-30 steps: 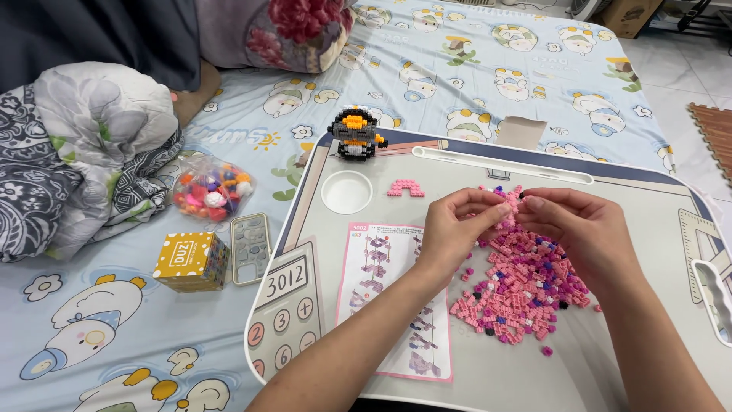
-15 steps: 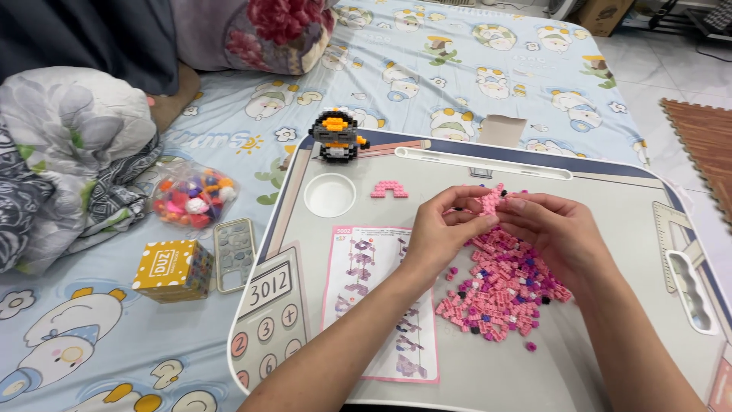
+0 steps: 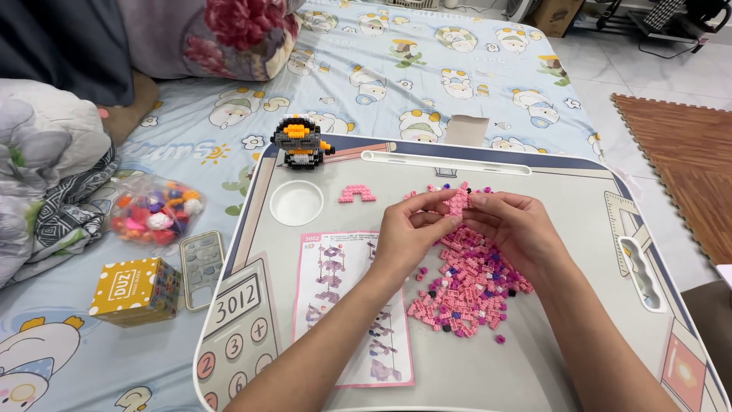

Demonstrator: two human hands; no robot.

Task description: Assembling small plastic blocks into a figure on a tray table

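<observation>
Bedsheet [image 3: 473, 69]: pale blue with cartoon prints, spread under everything.
Lap tray [image 3: 579, 191]: grey, rounded corners, resting on the sheet; a round cup recess [image 3: 296, 202] sits near its far left corner.
Instruction sheet [image 3: 351, 305]: pink-bordered leaflet lying flat on the tray, partly under the left forearm.
Brick pile [image 3: 465, 286]: loose heap of tiny pink bricks with a few dark ones, directly below both hands.
Yellow box [image 3: 136, 290]: small cube on the sheet, left of the tray, with a clear bag of coloured pieces [image 3: 152, 210] beyond it.
Finished figure [image 3: 301, 141]: black and orange brick model, upright at the tray's far left edge.
Left hand [image 3: 408, 229]: fingers curled, thumb and fingertips pinching the pink piece.
Right hand [image 3: 515, 225]: palm down, fingertips pinching the same piece from the other side.
Pink piece [image 3: 458, 202]: small stack of bricks held just above the pile, between both hands.
Handling: likely very light, rigid, and apt to snap apart; best gripped by its side faces.
</observation>
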